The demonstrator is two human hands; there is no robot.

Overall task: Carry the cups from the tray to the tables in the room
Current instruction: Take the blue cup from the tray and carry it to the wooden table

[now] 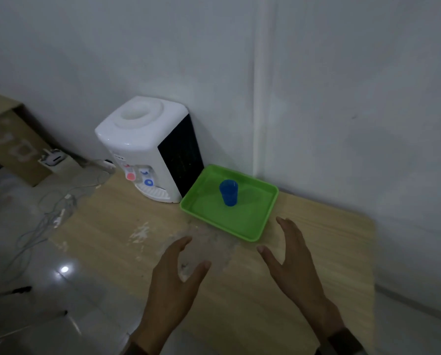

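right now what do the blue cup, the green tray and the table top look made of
Blue cup: likely plastic, saturated, slightly see-through colour.
Green tray: likely moulded plastic, glossy, one-piece raised rim.
Table top: wood-look laminate or veneer, pale grain lines, with worn whitish patches.

A cup (228,192) stands upright in the tray (250,230) at frame centre, on the surface (316,252). A water dispenser (147,149) sits just left of the tray, against the wall. Both hands, left (174,280) and right (295,262), hover below the tray. Cables (47,216) lie on the floor at left.

1 blue cup (228,192) stands in a green tray (250,228) at frame centre; left hand (174,285) and right hand (295,265) hover empty below.
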